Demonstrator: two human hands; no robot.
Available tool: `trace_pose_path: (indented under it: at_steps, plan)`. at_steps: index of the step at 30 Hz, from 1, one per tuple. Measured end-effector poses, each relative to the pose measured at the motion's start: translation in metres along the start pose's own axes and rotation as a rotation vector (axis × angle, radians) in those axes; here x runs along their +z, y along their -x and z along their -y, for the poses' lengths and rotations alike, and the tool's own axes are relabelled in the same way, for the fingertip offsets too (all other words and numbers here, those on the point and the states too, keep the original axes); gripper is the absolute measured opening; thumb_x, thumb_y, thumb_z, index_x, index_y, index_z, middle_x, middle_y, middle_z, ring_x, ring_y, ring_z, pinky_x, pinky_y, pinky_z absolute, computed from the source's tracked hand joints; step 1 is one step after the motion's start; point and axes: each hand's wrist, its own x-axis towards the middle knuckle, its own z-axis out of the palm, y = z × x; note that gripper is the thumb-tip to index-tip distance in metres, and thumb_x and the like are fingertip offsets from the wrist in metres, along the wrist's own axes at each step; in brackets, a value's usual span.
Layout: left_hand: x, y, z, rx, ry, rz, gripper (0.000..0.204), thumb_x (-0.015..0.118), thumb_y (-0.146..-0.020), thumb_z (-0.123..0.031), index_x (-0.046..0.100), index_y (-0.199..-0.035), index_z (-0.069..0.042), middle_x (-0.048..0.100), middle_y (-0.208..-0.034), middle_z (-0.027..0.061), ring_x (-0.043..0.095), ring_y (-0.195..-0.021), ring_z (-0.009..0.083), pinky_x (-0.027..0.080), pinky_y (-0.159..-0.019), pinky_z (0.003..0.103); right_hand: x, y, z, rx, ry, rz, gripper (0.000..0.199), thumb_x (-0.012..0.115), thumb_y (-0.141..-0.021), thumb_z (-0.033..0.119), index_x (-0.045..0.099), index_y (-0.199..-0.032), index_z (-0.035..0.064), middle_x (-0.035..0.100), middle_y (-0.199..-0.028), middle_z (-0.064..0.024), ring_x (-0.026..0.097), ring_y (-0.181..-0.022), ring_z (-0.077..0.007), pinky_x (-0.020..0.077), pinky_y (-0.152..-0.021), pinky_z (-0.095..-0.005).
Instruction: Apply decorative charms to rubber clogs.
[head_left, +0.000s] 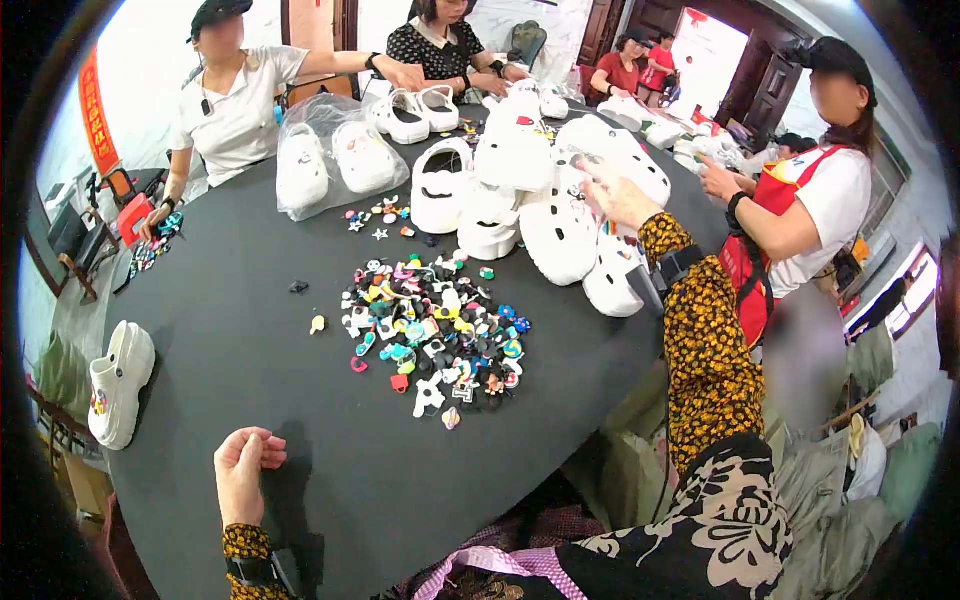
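The right hand (618, 196) is stretched out to the heap of white foam clog shoes (545, 200) at the far side of the round black table (250, 330); whether its fingers hold one cannot be told. The left hand (243, 475) is rested near the table's edge, fingers loosely curled, holding nothing. A pile of small colourful charms (435, 330) is spread in the table's middle, within easy reach.

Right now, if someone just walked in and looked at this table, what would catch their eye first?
Probably the bright heap of small colourful charms at the middle of the black table, and behind it the mound of white clogs. The person's right hand reaches into that mound, while the left hand rests curled at the table's near edge. One lone white clog sits at the far left.
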Motion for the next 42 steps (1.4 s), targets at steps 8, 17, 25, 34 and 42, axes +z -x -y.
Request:
trace_pose_path:
  at_steps: [8,17,25,34,42]
  plan:
    - [0.013,-0.009,0.009,-0.004,-0.028,0.013,0.019,0.05,-0.095,-0.016,0.061,-0.095,0.0,0.067,-0.084,0.009,0.06,-0.069,0.0128,0.048,-0.065,0.026,0.007,0.049,-0.026,-0.223,0.128,-0.146,0.039,0.056,-0.089,0.022,0.055,-0.122,0.0004,0.06,-0.115,-0.0203,0.058,-0.106,-0.0324,0.0444,-0.093,-0.0362]
    - [0.035,-0.022,0.037,0.03,-0.111,0.067,0.024,0.053,-0.096,-0.021,0.061,-0.103,0.001,0.065,-0.091,0.0077,0.057,-0.075,0.0106,0.044,-0.069,0.024,-0.052,0.2,-0.057,0.0,0.04,-0.125,0.028,0.06,-0.087,0.025,0.066,-0.104,0.003,0.067,-0.098,-0.0167,0.066,-0.091,-0.0281,0.0495,-0.081,-0.0341]
    - [0.035,-0.021,0.041,-0.017,-0.145,0.141,0.028,0.053,-0.096,-0.021,0.059,-0.113,0.001,0.064,-0.104,0.0104,0.06,-0.094,0.0156,0.048,-0.082,0.028,-0.036,0.376,-0.149,0.392,-0.004,0.291,0.03,0.064,-0.083,0.025,0.065,-0.1,0.0006,0.068,-0.093,-0.0148,0.066,-0.08,-0.0233,0.0513,-0.076,-0.0335]
    - [0.039,-0.03,0.062,-0.048,-0.128,0.085,0.034,0.054,-0.096,-0.022,0.057,-0.119,0.002,0.062,-0.111,0.0107,0.059,-0.101,0.018,0.047,-0.088,0.031,-0.03,0.511,-0.158,0.596,0.045,0.392,0.072,0.078,-0.069,0.033,0.05,-0.128,0.0038,0.051,-0.129,-0.0173,0.052,-0.115,-0.029,0.0428,-0.096,-0.0384]
    - [0.025,-0.033,0.071,0.003,-0.162,0.144,0.032,0.054,-0.096,-0.022,0.057,-0.118,0.001,0.062,-0.111,0.009,0.057,-0.104,0.0166,0.044,-0.09,0.029,-0.022,0.499,-0.1,0.873,0.256,0.385,0.069,0.075,-0.066,0.03,0.052,-0.127,0.0074,0.054,-0.12,-0.0199,0.053,-0.111,-0.0363,0.0443,-0.094,-0.0418]
